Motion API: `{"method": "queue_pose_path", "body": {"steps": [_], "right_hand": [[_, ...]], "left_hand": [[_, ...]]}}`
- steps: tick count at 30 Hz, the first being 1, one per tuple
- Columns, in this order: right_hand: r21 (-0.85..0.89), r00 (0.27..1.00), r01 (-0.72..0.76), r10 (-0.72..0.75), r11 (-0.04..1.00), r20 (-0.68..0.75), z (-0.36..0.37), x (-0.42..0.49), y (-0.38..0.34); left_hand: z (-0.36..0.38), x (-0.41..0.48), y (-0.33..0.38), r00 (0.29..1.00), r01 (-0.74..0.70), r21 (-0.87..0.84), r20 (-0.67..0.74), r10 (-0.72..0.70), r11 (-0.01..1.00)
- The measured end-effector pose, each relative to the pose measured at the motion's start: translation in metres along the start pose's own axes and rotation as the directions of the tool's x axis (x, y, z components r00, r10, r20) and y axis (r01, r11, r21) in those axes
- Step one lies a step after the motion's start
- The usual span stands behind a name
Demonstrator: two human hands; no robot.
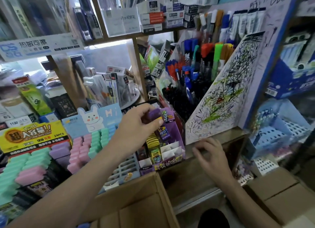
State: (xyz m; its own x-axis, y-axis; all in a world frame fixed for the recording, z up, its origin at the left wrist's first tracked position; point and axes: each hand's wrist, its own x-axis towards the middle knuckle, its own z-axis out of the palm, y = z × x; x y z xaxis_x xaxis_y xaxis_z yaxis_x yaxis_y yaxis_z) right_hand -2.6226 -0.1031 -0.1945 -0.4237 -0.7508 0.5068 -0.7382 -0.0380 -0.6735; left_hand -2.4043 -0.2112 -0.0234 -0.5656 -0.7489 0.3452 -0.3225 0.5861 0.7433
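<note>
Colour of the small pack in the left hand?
Purple pack with a yellow patch, gripped by the left hand; head view shows it best.

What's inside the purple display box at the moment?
In the purple display box, yellow packs sit in the left slots; the right-hand white dividers stand empty. The left hand, gripping purple packs, covers the back rows.

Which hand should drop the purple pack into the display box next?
Left. The left hand grips the purple pack right above the purple display box; the right hand rests on the wooden shelf beside it, holding nothing.
</note>
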Motion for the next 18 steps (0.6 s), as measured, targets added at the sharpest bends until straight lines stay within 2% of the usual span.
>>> {"method": "queue_pose_path", "body": {"steps": [6, 11, 18], "right_hand": [[-0.016, 0.999, 0.035, -0.036, 0.999, -0.024, 0.002, -0.001, 0.001], [-0.002, 1.0, 0.017, -0.017, 1.0, -0.025, 0.004, -0.001, 0.001], [0.004, 0.998, 0.037, -0.036, 0.999, -0.052, 0.006, -0.002, 0.005]], "left_hand": [[0.008, 0.01, -0.008, 0.998, -0.056, 0.278, 0.034, 0.049, 0.959], [0.014, 0.016, -0.008, 0.992, -0.126, 0.554, 0.064, 0.108, 0.823], [0.019, 0.021, -0.008, 0.99, -0.14, 0.631, 0.092, 0.105, 0.763]]}}
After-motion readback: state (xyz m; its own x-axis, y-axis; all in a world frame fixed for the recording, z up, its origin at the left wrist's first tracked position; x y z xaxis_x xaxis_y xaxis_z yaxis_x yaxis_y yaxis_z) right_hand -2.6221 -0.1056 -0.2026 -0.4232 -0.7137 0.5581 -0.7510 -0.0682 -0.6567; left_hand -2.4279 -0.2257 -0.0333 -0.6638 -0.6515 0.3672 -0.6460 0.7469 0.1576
